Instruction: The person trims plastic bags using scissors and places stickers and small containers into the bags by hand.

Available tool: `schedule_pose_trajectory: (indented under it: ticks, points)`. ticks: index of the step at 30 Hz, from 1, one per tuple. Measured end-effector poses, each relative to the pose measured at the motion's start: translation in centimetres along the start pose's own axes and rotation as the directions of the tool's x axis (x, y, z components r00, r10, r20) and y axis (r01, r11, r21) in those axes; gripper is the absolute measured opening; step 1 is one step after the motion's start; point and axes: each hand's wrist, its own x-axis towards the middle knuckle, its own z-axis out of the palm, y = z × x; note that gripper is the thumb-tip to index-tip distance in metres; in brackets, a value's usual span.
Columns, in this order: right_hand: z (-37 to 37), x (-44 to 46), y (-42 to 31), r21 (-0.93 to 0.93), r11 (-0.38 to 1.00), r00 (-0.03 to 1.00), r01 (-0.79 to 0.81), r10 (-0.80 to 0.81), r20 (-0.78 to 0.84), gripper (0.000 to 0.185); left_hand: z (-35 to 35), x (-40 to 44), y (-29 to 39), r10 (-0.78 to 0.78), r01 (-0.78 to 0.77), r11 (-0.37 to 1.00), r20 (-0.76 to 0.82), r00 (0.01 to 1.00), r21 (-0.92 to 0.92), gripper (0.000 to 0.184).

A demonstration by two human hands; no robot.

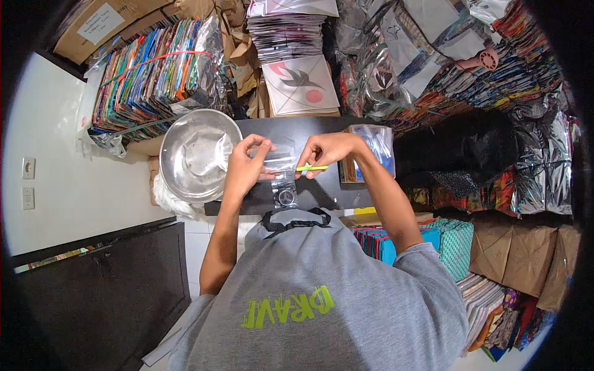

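Observation:
My left hand (249,166) has its thumb and fingers closed on the left side of a clear plastic sheet (281,162), held above the dark table (318,195). At the sheet's right edge, my right hand (328,151) grips a slim yellow-green tool (311,168) that looks like a cutter. Its blade or tip cannot be made out. Whether the right fingers also pinch the plastic is unclear. Below the sheet, nearer my body, a round dark item with a ring (286,197) lies in or under clear plastic.
A large steel basin (201,145) stands left of my left hand. Clear-wrapped packets (374,145) sit right, by my right forearm. White printed packets (301,86) are stacked behind. Bundled colourful folded packs (154,68) and a brown carton (102,25) are at back left.

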Motion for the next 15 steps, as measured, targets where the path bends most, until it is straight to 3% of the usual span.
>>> schedule_pose_trajectory:
  ticks: [15]
  points:
    - [0.1, 1.0, -0.4, 0.033, 0.998, 0.999, 0.051, -0.051, -0.011, 0.033, -0.1, -0.1, 0.6, 0.016, -0.016, 1.0, -0.02, 1.0, 0.009, 0.023]
